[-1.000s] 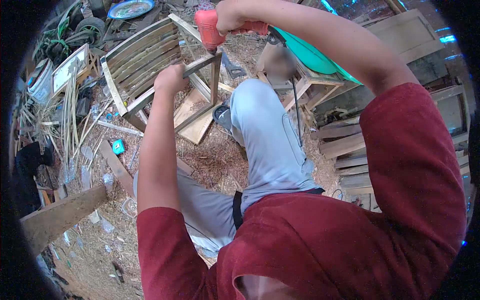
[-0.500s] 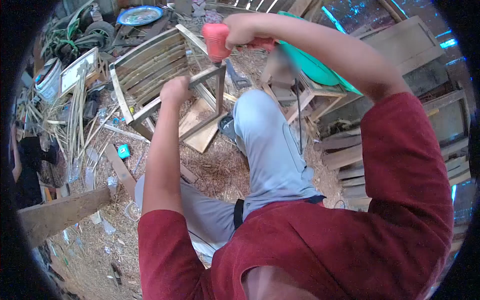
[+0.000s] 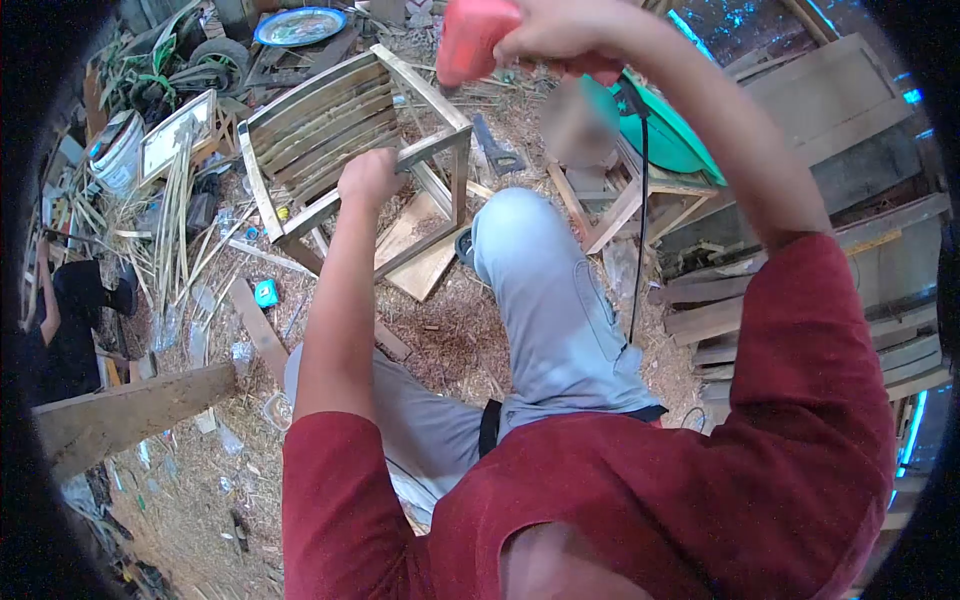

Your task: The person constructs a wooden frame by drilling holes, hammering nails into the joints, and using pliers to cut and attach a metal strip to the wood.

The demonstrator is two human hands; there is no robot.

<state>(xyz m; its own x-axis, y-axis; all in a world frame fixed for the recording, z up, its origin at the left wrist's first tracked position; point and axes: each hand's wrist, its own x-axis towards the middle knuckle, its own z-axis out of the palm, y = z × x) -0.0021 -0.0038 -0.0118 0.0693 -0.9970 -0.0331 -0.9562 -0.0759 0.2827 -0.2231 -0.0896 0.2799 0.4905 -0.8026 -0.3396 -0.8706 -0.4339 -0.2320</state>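
Note:
A wooden frame with slats stands tilted on the littered ground in front of me. My left hand is wrapped round its near rail. At the top, my right hand grips a red power tool, held above and apart from the frame's corner. A black cord hangs down from the tool's rear end. Below the frame lies a light wooden panel. A handsaw rests on the ground just right of the frame.
A teal tape measure lies near a board. A green plastic piece rests on a wooden frame at right. Stacked planks are further right. Another person is at far left, behind a thick beam.
My right hand has raised the red tool up and to the right, off the frame's corner. My left hand still holds the rail. More of the person at far left shows.

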